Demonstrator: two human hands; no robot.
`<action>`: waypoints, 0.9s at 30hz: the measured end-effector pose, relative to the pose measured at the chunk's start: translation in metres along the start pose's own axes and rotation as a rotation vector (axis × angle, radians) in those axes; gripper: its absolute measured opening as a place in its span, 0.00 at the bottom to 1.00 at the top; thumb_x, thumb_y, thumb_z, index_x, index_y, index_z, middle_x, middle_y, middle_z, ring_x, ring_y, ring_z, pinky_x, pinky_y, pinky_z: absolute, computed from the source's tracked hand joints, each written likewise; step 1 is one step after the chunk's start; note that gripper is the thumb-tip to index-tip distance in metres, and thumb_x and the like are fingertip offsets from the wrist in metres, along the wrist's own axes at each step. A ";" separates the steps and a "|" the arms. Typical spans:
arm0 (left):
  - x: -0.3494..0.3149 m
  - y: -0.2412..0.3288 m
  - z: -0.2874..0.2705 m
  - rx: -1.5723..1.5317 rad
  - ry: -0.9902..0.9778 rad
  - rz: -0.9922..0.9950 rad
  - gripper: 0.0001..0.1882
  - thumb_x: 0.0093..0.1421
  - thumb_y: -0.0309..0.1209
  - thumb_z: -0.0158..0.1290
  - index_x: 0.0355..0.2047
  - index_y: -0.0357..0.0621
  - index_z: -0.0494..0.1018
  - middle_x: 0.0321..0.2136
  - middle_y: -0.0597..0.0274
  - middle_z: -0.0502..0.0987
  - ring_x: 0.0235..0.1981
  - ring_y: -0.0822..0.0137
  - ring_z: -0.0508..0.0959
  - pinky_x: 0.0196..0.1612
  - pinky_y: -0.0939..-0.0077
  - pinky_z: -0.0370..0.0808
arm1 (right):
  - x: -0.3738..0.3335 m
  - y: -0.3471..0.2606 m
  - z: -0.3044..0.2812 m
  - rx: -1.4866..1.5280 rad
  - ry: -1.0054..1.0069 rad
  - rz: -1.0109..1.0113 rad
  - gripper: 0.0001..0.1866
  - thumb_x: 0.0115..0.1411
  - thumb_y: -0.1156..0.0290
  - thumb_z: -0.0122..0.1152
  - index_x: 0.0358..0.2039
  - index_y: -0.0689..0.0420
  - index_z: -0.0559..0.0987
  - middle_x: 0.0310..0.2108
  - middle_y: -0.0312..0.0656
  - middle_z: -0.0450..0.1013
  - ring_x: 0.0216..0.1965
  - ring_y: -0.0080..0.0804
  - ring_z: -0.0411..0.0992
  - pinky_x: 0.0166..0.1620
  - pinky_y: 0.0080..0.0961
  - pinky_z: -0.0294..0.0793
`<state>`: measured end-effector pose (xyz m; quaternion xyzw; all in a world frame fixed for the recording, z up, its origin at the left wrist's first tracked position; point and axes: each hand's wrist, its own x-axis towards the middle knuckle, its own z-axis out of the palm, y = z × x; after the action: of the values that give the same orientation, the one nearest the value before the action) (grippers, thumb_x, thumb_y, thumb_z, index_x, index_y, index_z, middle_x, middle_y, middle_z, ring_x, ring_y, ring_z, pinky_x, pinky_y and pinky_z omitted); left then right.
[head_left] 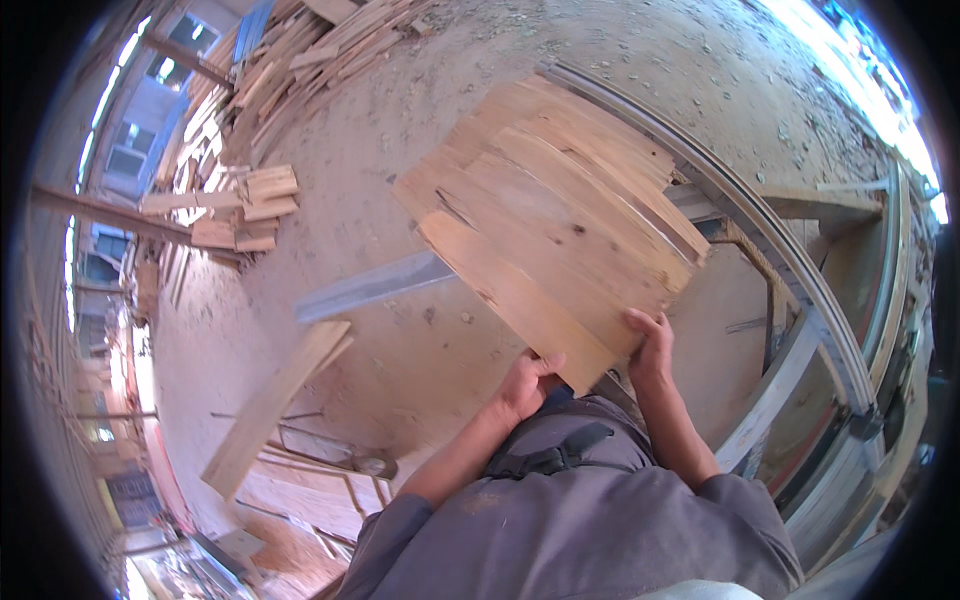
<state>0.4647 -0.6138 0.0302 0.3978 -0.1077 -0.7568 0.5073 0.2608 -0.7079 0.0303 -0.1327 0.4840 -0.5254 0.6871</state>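
Several flat wooden boards [570,225] lie side by side in front of me, some with dark knots and cracks. Along their left side runs a lighter, narrow wooden board [520,300], its near end close to my waist. My left hand [530,385] is closed on that near end, thumb on top and the other fingers hidden below. At the near right corner of the boards, my right hand [650,345] grips the edge with bent fingers; its underside is hidden. Whether both hands hold the same board, I cannot tell.
A long metal rail [740,185] curves past the boards on the right, over a wooden frame [775,385]. A grey beam [375,285] and a loose plank [275,410] lie left. Stacked timber [255,205] and a large plank pile [310,65] stand farther off.
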 end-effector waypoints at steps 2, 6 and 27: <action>-0.010 -0.010 0.005 -0.042 -0.075 -0.066 0.30 0.67 0.35 0.58 0.66 0.42 0.65 0.59 0.55 0.74 0.59 0.56 0.75 0.62 0.55 0.73 | -0.002 -0.009 -0.042 -0.014 0.050 -0.054 0.26 0.52 0.70 0.65 0.52 0.62 0.73 0.42 0.43 0.76 0.44 0.38 0.76 0.51 0.34 0.77; -0.016 -0.004 0.003 -0.191 -0.137 -0.037 0.31 0.66 0.39 0.59 0.66 0.45 0.65 0.59 0.56 0.74 0.60 0.55 0.74 0.63 0.54 0.72 | -0.001 -0.034 -0.121 0.033 0.094 -0.004 0.22 0.55 0.66 0.62 0.50 0.61 0.76 0.44 0.45 0.77 0.46 0.41 0.76 0.53 0.37 0.76; 0.044 0.118 -0.045 0.397 0.348 0.376 0.35 0.67 0.41 0.59 0.66 0.29 0.64 0.56 0.48 0.76 0.57 0.59 0.76 0.59 0.67 0.72 | -0.038 -0.075 -0.141 -0.155 0.137 -0.082 0.32 0.62 0.56 0.57 0.62 0.64 0.71 0.55 0.50 0.76 0.54 0.45 0.76 0.59 0.39 0.74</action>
<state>0.5699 -0.6947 0.0456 0.5856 -0.2363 -0.5348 0.5615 0.1032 -0.6602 0.0324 -0.1692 0.5631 -0.5220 0.6179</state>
